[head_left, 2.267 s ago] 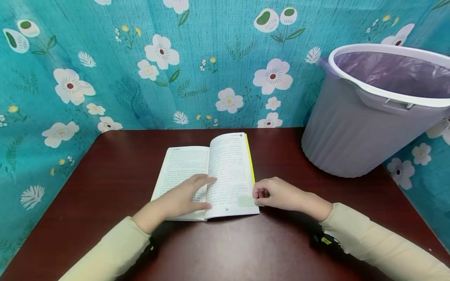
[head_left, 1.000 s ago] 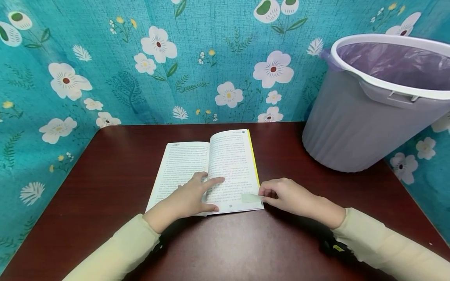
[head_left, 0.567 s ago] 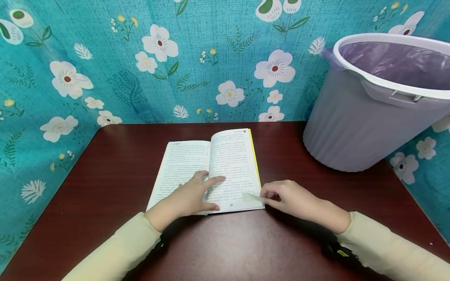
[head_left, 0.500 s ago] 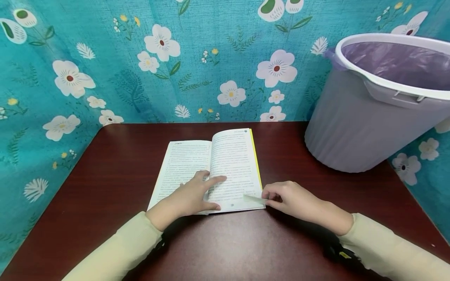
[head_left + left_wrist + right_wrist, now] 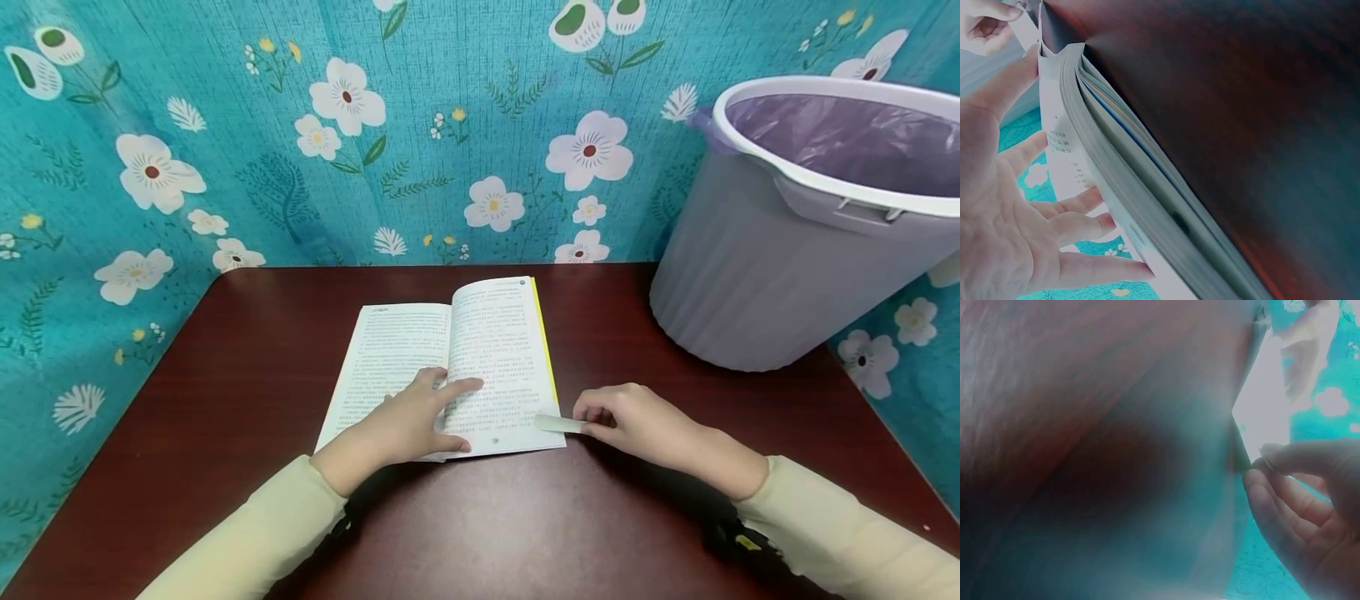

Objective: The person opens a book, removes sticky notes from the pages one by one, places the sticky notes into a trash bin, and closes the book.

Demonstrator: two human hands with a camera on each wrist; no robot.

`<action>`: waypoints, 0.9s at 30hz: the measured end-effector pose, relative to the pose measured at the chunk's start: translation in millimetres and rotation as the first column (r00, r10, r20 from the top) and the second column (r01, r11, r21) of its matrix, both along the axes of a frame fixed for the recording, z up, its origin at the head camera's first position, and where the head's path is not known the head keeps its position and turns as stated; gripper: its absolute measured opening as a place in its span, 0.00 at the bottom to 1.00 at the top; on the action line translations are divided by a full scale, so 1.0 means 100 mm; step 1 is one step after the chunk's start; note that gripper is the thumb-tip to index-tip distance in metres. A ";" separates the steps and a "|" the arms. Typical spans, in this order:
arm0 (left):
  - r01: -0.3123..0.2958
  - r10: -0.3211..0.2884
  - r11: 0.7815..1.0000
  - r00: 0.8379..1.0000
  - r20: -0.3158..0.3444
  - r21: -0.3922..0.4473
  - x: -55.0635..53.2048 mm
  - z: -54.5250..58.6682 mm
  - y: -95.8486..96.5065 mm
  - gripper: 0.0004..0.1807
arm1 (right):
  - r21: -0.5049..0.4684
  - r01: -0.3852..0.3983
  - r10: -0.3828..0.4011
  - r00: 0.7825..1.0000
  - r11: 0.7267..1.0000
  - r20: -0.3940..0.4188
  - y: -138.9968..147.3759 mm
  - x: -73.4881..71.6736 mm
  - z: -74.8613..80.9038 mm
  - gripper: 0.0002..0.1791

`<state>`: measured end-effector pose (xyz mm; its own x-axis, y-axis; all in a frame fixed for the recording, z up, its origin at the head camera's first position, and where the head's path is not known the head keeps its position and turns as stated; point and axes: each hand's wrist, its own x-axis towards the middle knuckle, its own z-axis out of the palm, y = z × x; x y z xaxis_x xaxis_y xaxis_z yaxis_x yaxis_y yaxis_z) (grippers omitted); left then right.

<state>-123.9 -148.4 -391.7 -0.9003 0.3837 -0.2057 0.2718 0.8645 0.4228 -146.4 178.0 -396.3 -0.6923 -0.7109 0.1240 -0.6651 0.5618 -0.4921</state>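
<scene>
An open book (image 5: 495, 350) lies in the middle of the table in the head view, its right-hand pages bowed up. My left hand (image 5: 401, 421) rests across its lower part with fingers spread, holding the pages down. In the left wrist view, that hand's fingers (image 5: 1097, 265) lie straight over the page beside the thick page edge. Thumb and fingertips of my right hand (image 5: 637, 421) pinch one end of a pale green paper strip (image 5: 557, 424), which looks like a sticky note. The strip's other end still overlaps the bottom right corner of the page.
A grey waste bin (image 5: 757, 258) with a purple liner stands at the back right of the dark red-brown table (image 5: 247, 358). A turquoise flowered cloth (image 5: 420, 133) hangs behind and at the sides.
My right hand has moved right, drawing the green strip toward the page's outer edge; the strip now lifts and looks narrower. My left hand has stayed on the book, its index finger spread further.
</scene>
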 end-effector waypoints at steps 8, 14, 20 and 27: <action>0.006 -0.006 1.000 1.000 -0.009 -0.002 -0.01 -0.02 0.00 0.44 | 0.001 0.001 -0.001 1.000 1.000 -0.009 0.05 -0.07 0.02 0.16; 0.002 -0.002 1.000 1.000 -0.006 -0.013 0.00 0.00 0.01 0.44 | -0.011 0.027 -0.028 0.997 1.000 -0.078 0.09 -0.12 0.14 0.16; 0.006 -0.006 1.000 1.000 -0.012 -0.014 0.01 0.00 0.02 0.43 | -0.045 0.050 -0.058 0.980 0.998 -0.189 0.18 -0.19 0.30 0.17; 0.001 -0.002 1.000 1.000 -0.008 -0.024 0.01 -0.01 0.02 0.44 | -0.050 0.056 -0.068 0.958 0.997 -0.280 0.29 -0.25 0.50 0.19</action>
